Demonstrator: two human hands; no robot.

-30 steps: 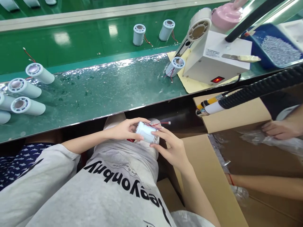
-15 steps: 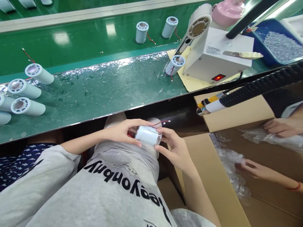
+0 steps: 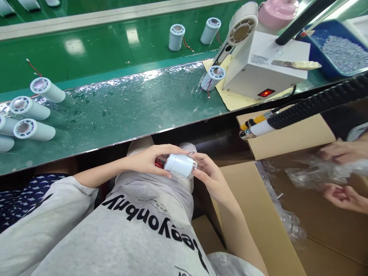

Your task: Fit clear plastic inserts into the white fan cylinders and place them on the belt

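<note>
A: In the head view, where is the cylinder (image 3: pixel 179 165)?

B: It is above the person's lap, in front of the edge of the tabletop (image 3: pixel 129 107), lying on its side between the two hands.

A: And how do the hands stand?

B: The left hand (image 3: pixel 151 160) is spread wide around one end, thumb on the near side, fingers on the far side. The right hand (image 3: pixel 212 171) is narrower; its thumb and fingers hold the other end, where something clear and shiny shows.

A: What makes this handling good, in your opinion?

B: I would let the left hand carry the body firmly but not squeeze it, and let the right fingertips work gently. The thin wire (image 3: pixel 190 153) is close to the right fingers, so it should not be pinched or pulled.

A: And the red thing (image 3: pixel 159 163) near the left palm?

B: I cannot tell what it is.
</note>
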